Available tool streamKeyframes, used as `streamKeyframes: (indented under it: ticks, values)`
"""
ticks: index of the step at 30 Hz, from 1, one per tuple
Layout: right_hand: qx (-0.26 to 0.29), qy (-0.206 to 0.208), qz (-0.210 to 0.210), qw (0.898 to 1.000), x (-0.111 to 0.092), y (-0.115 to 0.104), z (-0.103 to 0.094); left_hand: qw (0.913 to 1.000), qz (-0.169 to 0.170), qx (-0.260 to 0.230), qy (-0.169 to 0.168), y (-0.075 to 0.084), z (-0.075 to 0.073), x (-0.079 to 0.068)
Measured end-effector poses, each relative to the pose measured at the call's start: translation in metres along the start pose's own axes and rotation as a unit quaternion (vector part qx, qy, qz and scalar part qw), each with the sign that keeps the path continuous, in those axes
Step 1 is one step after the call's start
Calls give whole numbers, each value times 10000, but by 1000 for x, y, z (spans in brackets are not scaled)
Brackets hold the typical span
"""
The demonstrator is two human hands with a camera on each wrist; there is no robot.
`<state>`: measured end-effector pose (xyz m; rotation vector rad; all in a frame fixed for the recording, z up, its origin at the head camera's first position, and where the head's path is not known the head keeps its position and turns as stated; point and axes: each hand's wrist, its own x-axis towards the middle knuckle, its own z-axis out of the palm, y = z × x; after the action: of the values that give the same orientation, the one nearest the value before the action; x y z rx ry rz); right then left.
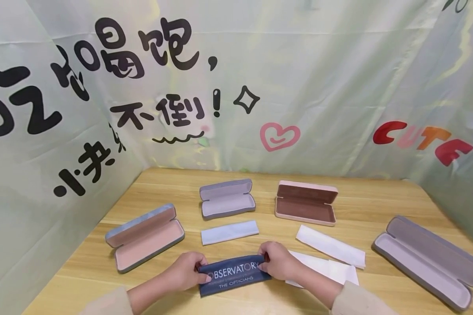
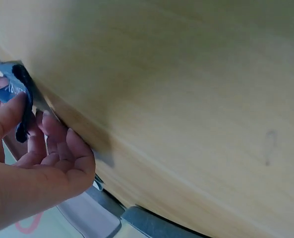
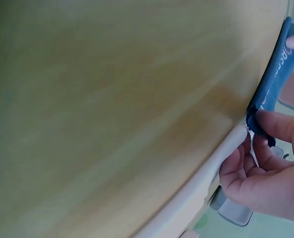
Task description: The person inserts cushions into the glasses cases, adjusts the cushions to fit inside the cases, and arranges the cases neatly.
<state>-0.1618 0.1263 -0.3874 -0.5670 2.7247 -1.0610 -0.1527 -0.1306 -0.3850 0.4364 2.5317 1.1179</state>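
A navy cleaning cloth, folded into a strip and printed "OBSERVATORY THE OPTICIANS", is stretched between both hands near the table's front edge. My left hand pinches its left end, thumb over the print and fingers behind. At the other end, my right hand pinches the upper right corner between thumb and fingers. The right wrist view shows the folded layers of the cloth at its edge, with the right hand's thumb on top. Right behind the cloth lies a light blue folded cloth.
Several glasses cases stand open: a pink-lined one at left, a lilac one and a brown-lined one at back, a grey-purple one at right. Two white folded cloths lie by my right forearm. Printed curtains surround the table.
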Motion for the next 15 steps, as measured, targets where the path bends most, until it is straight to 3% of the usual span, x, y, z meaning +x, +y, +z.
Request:
streamKeyframes:
  ticks: [4,9,15]
  values:
    - [185,72,-45,9998,0,-3,0,9988,108,-352,329,-2,-3,-2]
    - [763,62,-146,9970,4,-6,-2,9949,-101,-694,728,-4,-6,-2]
    - [1259,289,-172,9915,9,-8,0,9828,-254,-1246,1338,-2,-10,-1]
